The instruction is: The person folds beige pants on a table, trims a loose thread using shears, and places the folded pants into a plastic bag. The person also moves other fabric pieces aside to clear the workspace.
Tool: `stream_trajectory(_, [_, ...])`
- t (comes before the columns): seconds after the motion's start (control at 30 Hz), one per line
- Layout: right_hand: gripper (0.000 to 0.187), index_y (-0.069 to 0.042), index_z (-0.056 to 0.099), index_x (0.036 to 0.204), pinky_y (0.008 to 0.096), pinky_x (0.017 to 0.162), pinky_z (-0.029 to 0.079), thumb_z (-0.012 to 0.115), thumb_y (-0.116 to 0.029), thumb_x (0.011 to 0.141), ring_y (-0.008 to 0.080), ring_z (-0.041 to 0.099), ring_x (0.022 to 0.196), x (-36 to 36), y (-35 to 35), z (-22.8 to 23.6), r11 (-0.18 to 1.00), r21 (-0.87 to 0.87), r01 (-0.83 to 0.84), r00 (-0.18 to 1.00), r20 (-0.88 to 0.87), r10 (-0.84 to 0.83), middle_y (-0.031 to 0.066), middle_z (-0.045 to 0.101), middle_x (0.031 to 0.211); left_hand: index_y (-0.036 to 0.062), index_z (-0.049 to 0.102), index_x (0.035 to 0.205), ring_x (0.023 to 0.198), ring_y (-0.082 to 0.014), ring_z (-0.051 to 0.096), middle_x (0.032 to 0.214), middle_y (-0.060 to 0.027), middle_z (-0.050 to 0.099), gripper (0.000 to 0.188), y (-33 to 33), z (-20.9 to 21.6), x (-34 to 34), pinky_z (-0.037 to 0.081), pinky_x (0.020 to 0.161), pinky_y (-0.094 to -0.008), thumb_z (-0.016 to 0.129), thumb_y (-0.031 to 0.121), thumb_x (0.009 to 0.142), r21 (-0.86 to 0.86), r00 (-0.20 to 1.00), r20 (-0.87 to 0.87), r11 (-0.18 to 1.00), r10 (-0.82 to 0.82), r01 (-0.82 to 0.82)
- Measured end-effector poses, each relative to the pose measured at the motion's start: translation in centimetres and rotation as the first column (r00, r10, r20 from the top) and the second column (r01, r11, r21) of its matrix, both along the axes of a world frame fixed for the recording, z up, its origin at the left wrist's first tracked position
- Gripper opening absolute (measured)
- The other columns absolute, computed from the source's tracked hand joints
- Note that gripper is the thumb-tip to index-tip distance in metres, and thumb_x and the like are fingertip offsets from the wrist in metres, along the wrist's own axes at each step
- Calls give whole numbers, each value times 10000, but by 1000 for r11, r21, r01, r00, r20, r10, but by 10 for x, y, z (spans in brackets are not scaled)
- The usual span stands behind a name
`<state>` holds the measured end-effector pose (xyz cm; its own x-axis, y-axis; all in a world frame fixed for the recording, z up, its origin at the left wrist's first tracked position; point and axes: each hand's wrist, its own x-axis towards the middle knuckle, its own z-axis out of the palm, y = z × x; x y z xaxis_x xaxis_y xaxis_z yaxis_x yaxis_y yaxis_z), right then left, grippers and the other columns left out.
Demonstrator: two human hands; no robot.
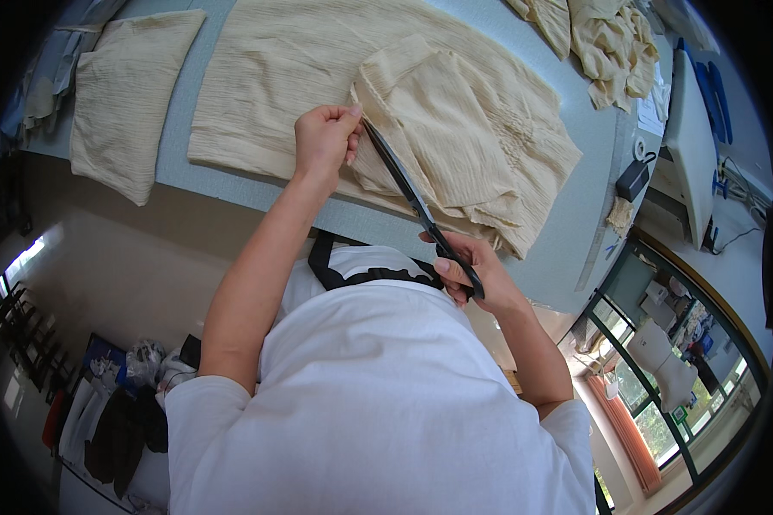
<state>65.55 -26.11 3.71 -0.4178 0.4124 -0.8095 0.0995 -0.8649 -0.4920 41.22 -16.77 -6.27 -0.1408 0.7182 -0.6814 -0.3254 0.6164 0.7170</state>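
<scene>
At the centre of the frame the right hand point(468, 270) grips the black handles of long scissors point(412, 197), whose blades run up and left along the edge of a folded cream fabric piece point(455, 137). The left hand point(325, 142), fingers closed, pinches that fabric right at the blade tips. The folded piece lies on a larger cream cloth point(266, 94) spread over a pale blue-grey table point(567, 249). In the upper left lies a separate cream rectangle of fabric point(124, 94); in the upper right sits a crumpled cream heap point(605, 47). A small black box point(634, 178) rests near the table's right edge, beside a white machine point(691, 137). No labels are legible.
</scene>
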Motion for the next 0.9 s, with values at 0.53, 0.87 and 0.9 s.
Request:
stream_trajectory(0.53, [525, 42, 532, 1263, 236, 412, 322, 723, -269, 885, 66, 404, 432, 0, 7, -4, 999, 18, -38, 999, 5, 38, -34, 446, 586, -14, 576, 840, 509, -97, 488, 681, -53, 573, 180, 2, -6, 2, 404, 417, -238, 572, 113, 968, 16, 998, 26, 998, 60, -60])
stream_trajectory(0.87, [546, 45, 527, 1270, 232, 418, 314, 734, -274, 878, 62, 399, 433, -1, 8, -3, 999, 4, -35, 999, 6, 35, -40, 443, 592, -4, 565, 828, 505, -89, 481, 679, -45, 564, 186, 4, -6, 3, 389, 403, -237, 566, 115, 970, -29, 1000, 10, 1000, -2, 2])
stream_trajectory(0.9, [549, 46, 526, 1271, 232, 417, 315, 735, -274, 877, 61, 399, 433, -2, 9, -2, 999, 3, -38, 999, 8, 38, -41, 442, 592, -5, 564, 828, 501, -93, 481, 674, -48, 562, 186, 3, -7, 3, 390, 402, -239, 560, 113, 971, -24, 1000, 12, 1000, -5, 6])
